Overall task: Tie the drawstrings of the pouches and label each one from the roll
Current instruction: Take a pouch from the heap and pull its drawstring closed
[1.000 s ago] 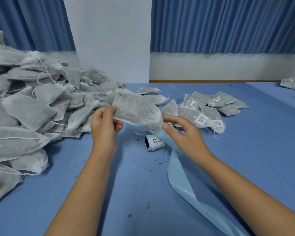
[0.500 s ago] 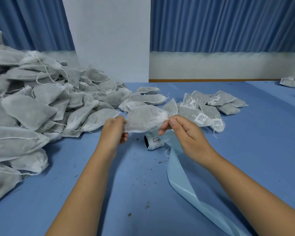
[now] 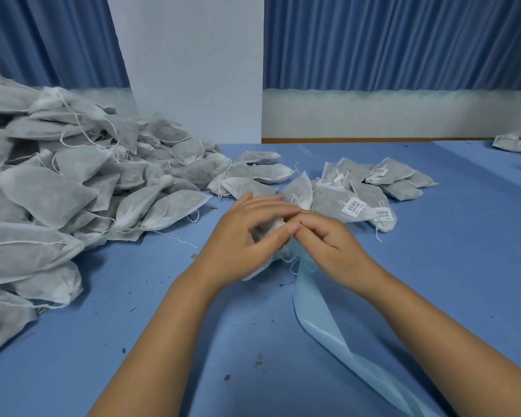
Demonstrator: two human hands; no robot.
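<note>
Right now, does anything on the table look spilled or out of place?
Yes: dark crumbs lie scattered on the table around the arms, perhaps spilled filling. The backing strip trails loose toward the near edge. The pouch between left hand and right hand is mostly hidden.

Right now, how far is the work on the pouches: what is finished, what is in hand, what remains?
Done: a small group of labelled pouches lies on the right. In hand: the left hand and right hand hold one pouch, apparently at its drawstring end. Left: the large pile of unlabelled pouches on the left.
</note>
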